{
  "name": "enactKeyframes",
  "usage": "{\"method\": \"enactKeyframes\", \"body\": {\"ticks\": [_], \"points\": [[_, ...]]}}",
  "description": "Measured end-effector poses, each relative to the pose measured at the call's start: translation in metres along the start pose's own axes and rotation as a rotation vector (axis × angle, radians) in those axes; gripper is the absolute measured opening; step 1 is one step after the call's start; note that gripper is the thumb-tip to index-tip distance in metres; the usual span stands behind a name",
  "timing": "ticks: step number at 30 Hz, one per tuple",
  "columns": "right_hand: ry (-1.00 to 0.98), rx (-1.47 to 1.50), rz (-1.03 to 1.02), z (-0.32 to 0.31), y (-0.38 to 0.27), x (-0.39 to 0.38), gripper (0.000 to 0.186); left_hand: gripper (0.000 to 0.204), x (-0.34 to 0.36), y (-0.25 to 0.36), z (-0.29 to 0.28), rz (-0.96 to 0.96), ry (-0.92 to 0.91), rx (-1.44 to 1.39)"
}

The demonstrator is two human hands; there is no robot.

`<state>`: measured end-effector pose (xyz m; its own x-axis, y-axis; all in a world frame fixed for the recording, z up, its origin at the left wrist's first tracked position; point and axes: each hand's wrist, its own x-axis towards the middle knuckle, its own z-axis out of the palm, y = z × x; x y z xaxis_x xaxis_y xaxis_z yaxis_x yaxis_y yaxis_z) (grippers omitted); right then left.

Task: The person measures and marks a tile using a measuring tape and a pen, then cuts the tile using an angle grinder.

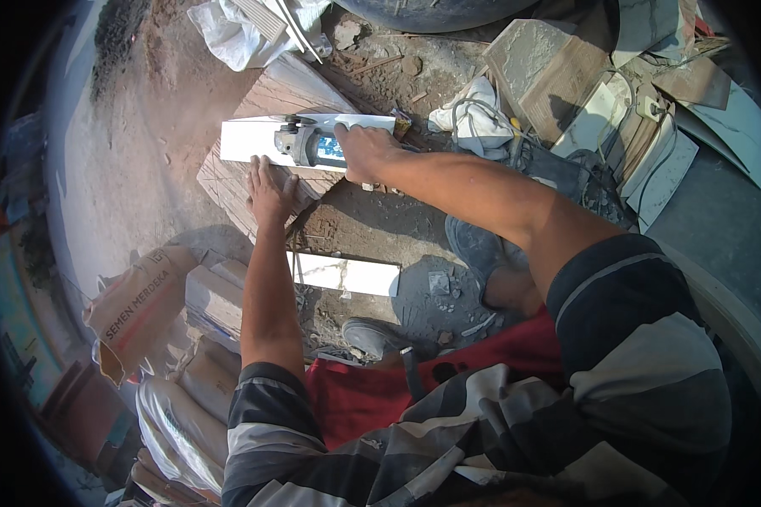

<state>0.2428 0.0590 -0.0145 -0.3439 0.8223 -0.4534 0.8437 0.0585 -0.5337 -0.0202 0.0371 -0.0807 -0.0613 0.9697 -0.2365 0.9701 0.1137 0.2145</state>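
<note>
Far left of the tile (254, 139), paper sacks (135, 300) slump by stacked bricks (216, 296) on the dirt. Now to the action: your left hand (271, 188) lies flat, fingers spread, pressing on the slab (237, 182) just below the tile's near edge, holding nothing. Keep that palm planted and well back from the wheel.

The tile itself: long, white, glossy, lying across the brownish slab that serves as your worktop, its left end jutting past the slab edge. It reads clean and straight; whether a cut line is already in it I cannot tell.

On top of it, the grinder (309, 145), grey body with a blue patch, nose pointing left along the tile. Your right hand (365, 152) is wrapped tight round its rear; that grip is closed on the tool. To my eye, you'll do best running it slow and level, letting the disc do the work, wrist in line with the forearm, no twisting. The overhanging end could chatter, so lean on the slab side.

Below the tile, a second white strip (347, 275) lies on the ground near your shoes (478, 249).

Right of the tile: a crumpled white rag (473, 114), a cable (516, 135) trailing away, then tile offcuts (676, 160) stacked on edge. Mind that cable stays behind the tool.
</note>
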Motion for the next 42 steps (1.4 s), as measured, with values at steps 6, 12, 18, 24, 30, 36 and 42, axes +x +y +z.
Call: {"method": "enactKeyframes", "body": {"ticks": [6, 12, 18, 24, 30, 36, 42], "points": [[-0.032, -0.006, 0.019, -0.001, 0.005, -0.005, 0.064, 0.085, 0.001, -0.002, 0.001, 0.012, 0.017, -0.002], [-0.025, -0.022, 0.028, -0.001, 0.009, -0.009, 0.069, 0.085, 0.001, -0.002, 0.001, 0.022, 0.019, -0.016], [-0.029, -0.027, 0.036, -0.003, 0.011, -0.015, 0.067, 0.086, 0.0, 0.001, -0.001, 0.018, 0.012, 0.005], [-0.014, -0.042, 0.037, -0.003, 0.015, -0.021, 0.064, 0.084, 0.0, 0.001, -0.001, 0.007, -0.003, 0.001], [-0.041, -0.044, 0.03, -0.004, 0.022, -0.026, 0.07, 0.084, 0.001, -0.001, 0.0, 0.004, -0.003, 0.012], [-0.025, -0.031, 0.032, -0.004, 0.025, -0.031, 0.064, 0.084, 0.001, -0.002, 0.002, 0.027, 0.019, 0.008], [-0.024, -0.047, 0.028, -0.007, 0.028, -0.036, 0.061, 0.084, 0.0, 0.0, 0.0, 0.01, -0.01, 0.03]]}}
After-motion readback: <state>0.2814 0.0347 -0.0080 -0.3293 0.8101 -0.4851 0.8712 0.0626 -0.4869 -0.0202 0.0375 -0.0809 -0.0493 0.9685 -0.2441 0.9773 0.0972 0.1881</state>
